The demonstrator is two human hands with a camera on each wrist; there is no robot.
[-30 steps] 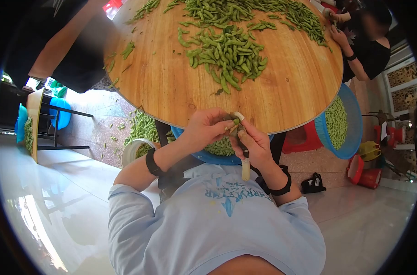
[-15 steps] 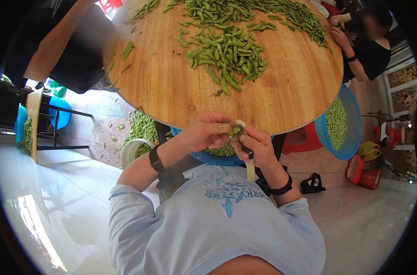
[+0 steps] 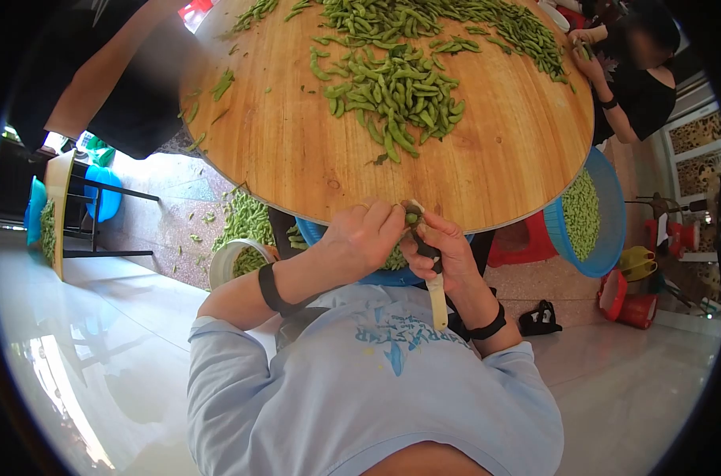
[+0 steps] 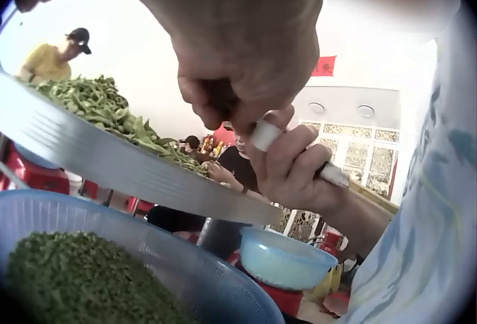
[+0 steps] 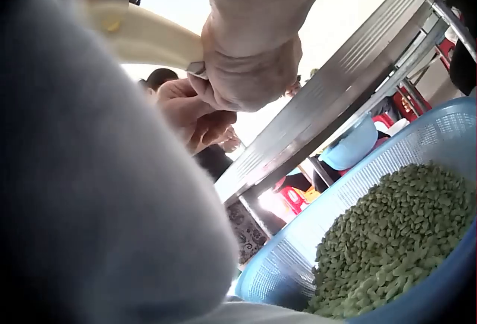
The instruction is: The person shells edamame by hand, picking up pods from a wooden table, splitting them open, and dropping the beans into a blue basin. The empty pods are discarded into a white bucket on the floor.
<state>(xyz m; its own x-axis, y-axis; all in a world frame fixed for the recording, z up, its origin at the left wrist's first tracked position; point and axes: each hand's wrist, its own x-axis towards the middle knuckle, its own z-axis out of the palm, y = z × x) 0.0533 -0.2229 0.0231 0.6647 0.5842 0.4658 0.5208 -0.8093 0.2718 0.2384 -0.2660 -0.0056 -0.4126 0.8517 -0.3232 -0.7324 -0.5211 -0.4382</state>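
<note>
Shelling at the near edge of the desk (image 3: 487, 170): right hand (image 3: 451, 254) gripping a pale-handled tool (image 3: 438, 305) beside a green pod (image 3: 413, 218); left hand (image 3: 364, 234) curled there, its hold hidden. A slipping tool could nick fingers; fumbled beans might miss the basket (image 5: 277, 263)

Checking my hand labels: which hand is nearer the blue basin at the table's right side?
The right hand. It lies to the left of the blue basin, a clear gap between them; the left hand is farther left.
</note>
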